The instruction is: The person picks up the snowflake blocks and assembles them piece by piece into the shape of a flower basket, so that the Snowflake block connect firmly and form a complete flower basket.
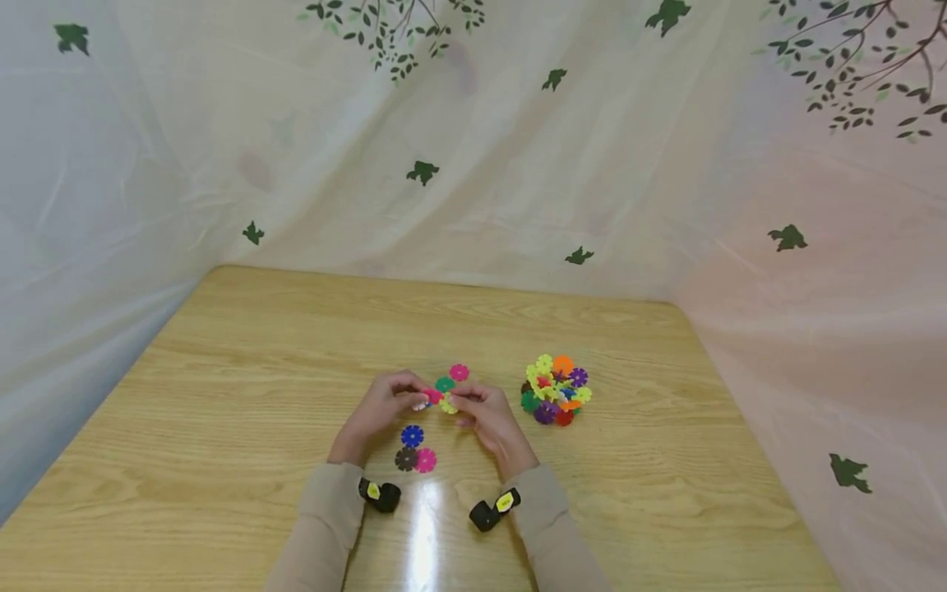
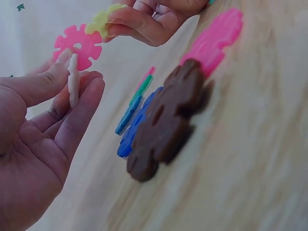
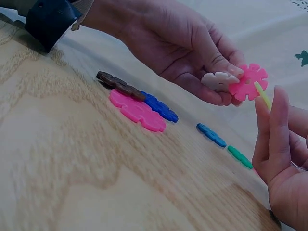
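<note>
In the head view, my left hand [image 1: 373,413] and right hand [image 1: 494,421] meet over the middle of the table. The left thumb and fingers pinch a pink notched flower disc [image 2: 87,54] with a white disc [image 2: 73,86] joined at an angle to it. A yellow disc [image 3: 263,95] is pinched between my right thumb and fingers, its edge against the pink one's rim; whether their slots interlock, I cannot tell. Below the hands lie loose discs: blue [image 1: 412,436], brown [image 1: 406,460] and pink [image 1: 425,461], the brown partly overlapping the pink in the right wrist view.
Beyond the hands lie a green disc [image 1: 445,384], another pink disc [image 1: 459,372] and a lighter blue disc [image 3: 211,134]. A many-coloured cluster of joined discs [image 1: 546,393] stands right of my right hand. Printed curtains [image 1: 488,205] hang around the wooden table [image 1: 244,362].
</note>
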{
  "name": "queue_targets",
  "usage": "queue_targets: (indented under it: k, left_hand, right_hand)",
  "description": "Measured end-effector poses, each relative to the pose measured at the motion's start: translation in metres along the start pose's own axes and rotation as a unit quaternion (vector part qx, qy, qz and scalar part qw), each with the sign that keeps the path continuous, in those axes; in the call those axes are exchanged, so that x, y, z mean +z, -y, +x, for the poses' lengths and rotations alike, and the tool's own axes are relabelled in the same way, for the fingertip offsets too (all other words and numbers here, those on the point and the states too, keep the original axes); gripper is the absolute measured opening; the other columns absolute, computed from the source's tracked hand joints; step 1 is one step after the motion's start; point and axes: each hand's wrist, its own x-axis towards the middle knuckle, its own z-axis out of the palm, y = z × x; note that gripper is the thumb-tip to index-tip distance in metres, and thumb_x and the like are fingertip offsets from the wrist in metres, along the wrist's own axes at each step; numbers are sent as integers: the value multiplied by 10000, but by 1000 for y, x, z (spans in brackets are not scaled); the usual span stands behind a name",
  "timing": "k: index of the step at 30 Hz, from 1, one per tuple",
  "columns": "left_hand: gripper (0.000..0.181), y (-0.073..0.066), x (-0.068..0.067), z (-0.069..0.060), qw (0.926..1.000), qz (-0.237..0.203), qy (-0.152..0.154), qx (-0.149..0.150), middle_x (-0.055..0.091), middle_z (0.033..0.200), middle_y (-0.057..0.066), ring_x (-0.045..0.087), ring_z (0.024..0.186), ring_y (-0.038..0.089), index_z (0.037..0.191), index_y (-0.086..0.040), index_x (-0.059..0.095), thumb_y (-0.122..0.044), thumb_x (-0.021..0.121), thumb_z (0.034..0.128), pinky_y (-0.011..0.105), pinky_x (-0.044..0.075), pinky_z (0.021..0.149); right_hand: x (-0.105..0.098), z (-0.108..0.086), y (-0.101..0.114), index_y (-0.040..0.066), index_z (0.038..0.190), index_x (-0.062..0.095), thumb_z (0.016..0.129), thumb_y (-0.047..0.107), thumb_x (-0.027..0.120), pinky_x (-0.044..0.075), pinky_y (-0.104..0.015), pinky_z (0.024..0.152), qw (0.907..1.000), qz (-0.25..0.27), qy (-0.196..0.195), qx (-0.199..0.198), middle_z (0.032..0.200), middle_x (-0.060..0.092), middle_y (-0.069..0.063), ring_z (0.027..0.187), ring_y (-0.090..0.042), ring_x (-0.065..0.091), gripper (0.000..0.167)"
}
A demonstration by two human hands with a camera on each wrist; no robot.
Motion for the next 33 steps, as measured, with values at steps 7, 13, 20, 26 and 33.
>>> queue_targets:
  k: [7, 13, 20, 26, 33]
  left_hand:
    - [87, -3, 0, 0, 9999, 78, 55, -132, 677, 954, 172, 591, 863, 108, 904, 36, 715, 13, 632, 896, 186, 535, 744]
    - [89, -4, 0, 0, 9996, 267, -19, -131, 689, 948, 141, 599, 907, 135, 889, 5, 727, -6, 639, 897, 220, 512, 825]
    - [94, 2, -1, 0, 10000, 29, 21, -33, 678, 950, 186, 589, 853, 61, 925, 42, 708, -9, 632, 903, 172, 537, 748]
    - [123, 8, -6, -2, 9998, -137, 127, 120, 675, 989, 215, 598, 883, 49, 983, 60, 691, -9, 633, 900, 180, 529, 828]
    - [149, 7, -7, -2, 9996, -123, 205, 126, 672, 1051, 169, 595, 997, 128, 1003, 15, 703, -80, 656, 898, 416, 473, 1009]
  right_hand:
    - [1, 0, 3, 89, 823, 687, 871, -78, 622, 528, -166, 505, 9997, -182, -82, 161, 760, 623, 21, 632, -71, 591, 186]
    - [3, 0, 4, 81, 825, 697, 872, -74, 630, 536, -171, 504, 9998, -130, -121, 106, 768, 628, 22, 639, -67, 596, 175]
    - [4, 1, 2, 117, 810, 701, 877, -50, 636, 536, -176, 493, 9999, 5, -131, 50, 791, 630, 26, 666, -65, 602, 191]
    - [7, 1, 1, 99, 876, 712, 881, -1, 658, 530, -171, 492, 9998, -101, -115, 99, 838, 632, 22, 694, -71, 594, 114]
    - [5, 0, 2, 128, 849, 718, 896, 20, 650, 530, -170, 492, 9999, -79, 3, 131, 847, 612, 17, 714, -67, 597, 136]
